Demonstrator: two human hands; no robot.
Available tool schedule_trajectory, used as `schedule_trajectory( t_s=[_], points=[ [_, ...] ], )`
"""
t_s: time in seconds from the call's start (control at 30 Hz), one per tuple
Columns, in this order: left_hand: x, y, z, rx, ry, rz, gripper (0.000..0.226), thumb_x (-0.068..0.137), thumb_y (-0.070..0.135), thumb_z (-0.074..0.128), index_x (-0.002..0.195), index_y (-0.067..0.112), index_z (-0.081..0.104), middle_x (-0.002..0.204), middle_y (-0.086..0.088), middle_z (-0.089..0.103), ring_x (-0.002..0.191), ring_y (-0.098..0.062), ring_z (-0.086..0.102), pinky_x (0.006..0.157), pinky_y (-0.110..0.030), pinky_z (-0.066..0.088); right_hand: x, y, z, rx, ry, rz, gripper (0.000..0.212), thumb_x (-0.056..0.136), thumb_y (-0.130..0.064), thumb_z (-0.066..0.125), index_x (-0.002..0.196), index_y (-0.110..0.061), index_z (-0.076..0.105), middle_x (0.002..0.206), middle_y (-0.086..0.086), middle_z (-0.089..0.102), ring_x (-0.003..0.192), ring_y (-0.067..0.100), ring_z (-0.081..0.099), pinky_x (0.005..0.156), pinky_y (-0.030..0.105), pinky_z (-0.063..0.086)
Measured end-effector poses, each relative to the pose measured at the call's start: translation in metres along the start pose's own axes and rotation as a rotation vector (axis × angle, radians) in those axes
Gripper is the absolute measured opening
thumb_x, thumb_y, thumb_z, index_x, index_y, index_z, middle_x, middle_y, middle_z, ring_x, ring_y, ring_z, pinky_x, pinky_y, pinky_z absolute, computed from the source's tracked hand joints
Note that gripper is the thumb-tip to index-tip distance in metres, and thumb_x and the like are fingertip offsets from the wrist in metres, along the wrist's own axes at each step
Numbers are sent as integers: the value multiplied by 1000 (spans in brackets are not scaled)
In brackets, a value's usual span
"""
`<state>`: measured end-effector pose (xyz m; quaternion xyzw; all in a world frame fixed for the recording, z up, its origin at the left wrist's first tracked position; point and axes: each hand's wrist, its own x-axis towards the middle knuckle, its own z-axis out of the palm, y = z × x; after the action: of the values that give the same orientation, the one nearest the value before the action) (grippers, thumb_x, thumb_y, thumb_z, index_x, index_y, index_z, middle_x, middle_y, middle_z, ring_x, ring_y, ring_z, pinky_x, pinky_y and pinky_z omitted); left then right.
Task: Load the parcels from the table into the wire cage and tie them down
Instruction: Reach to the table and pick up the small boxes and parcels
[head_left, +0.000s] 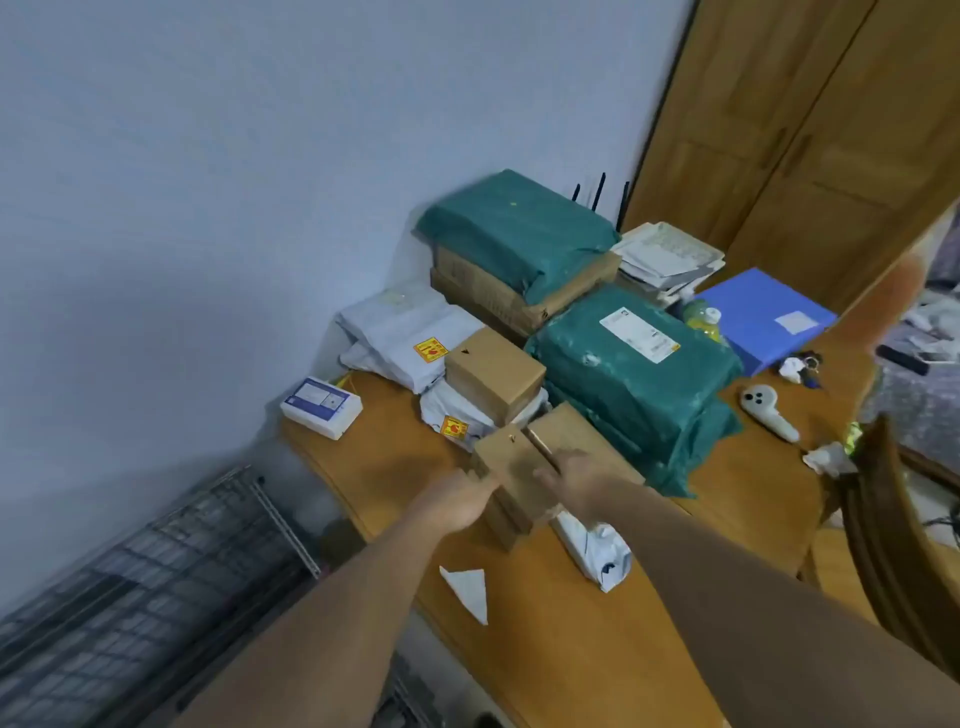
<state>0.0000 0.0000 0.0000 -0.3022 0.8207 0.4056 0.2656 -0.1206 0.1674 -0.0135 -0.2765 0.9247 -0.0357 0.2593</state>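
Observation:
Parcels are piled on a wooden table (582, 639). Nearest me lies a small brown cardboard box (511, 462). My left hand (457, 499) presses against its left side and my right hand (576, 480) lies on its top right; the frame is blurred, so the fingers are hard to read. Behind it sit another brown box (493, 374), white mailer bags (405, 332), a green wrapped parcel (639, 374) and a second green parcel (519, 228) on a flat carton. The wire cage (156, 561) stands low at the left of the table.
A white and blue small box (321, 406), a blue folder (763, 319), papers (667, 252), a white controller (769, 410), keys (802, 364) and a white paper scrap (470, 592) lie on the table. A wooden chair (893, 525) stands right, wooden doors behind.

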Motion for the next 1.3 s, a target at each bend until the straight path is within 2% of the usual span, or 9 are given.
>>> schedule_trajectory(
  t_s=[0.07,0.17,0.33,0.53,0.83,0.93,1.0,1.1,1.3],
  points=[
    [20,4,5,-69,-38,-65,74,100,69,32,145,13,49,126,-12,65,111,-27,65,101,-45,52,20,1,5,10,-2,23,50,102,-59,32,122,-20,56,102,2,61,86,17,58,74,33,47],
    [45,7,18,-134,-68,-118,73,98,71,31,142,16,48,118,-4,64,97,-20,66,94,-43,55,42,3,14,20,-25,34,48,102,-59,30,116,-21,56,94,2,60,79,17,58,68,33,47],
    [73,13,41,-244,-56,-121,79,94,76,36,146,17,39,128,-3,60,96,-20,66,72,-34,53,64,0,18,57,19,32,44,104,-54,30,111,-21,58,87,5,62,75,21,58,64,34,45],
    [88,9,47,-275,19,-79,95,81,83,41,143,11,34,127,-8,60,105,-26,64,91,-50,58,62,-5,10,-50,12,45,48,103,-56,30,88,-19,56,77,2,57,71,19,56,54,31,37],
    [14,50,-41,-187,234,81,69,90,77,41,132,22,45,109,-4,68,93,-24,69,83,-41,58,10,-41,-83,276,192,-56,44,102,-53,39,104,-15,63,96,6,67,88,21,63,76,35,51],
    [-16,74,-84,-210,349,193,92,73,91,39,134,23,51,115,-4,69,99,-28,69,90,-46,58,-17,-61,-129,425,327,-93,48,101,-55,43,118,-12,54,103,8,66,100,29,63,84,39,50],
    [-49,94,-112,-230,437,274,91,74,91,41,136,25,51,122,-1,68,108,-28,67,97,-47,54,-36,-75,-160,528,413,-131,50,99,-57,43,120,-12,48,112,13,65,104,33,62,89,43,50],
    [-97,117,-144,-233,571,424,71,88,78,46,141,30,47,117,4,65,104,-23,67,96,-44,54,-63,-94,-199,656,537,-199,48,98,-59,43,118,-16,44,112,12,65,99,30,64,87,49,54],
    [-151,114,-169,-221,647,519,81,77,88,39,142,41,43,117,5,68,95,-22,70,87,-45,60,-106,-128,-219,713,631,-282,55,100,-57,40,135,-15,40,110,5,62,99,25,64,87,44,54]
  ],
)
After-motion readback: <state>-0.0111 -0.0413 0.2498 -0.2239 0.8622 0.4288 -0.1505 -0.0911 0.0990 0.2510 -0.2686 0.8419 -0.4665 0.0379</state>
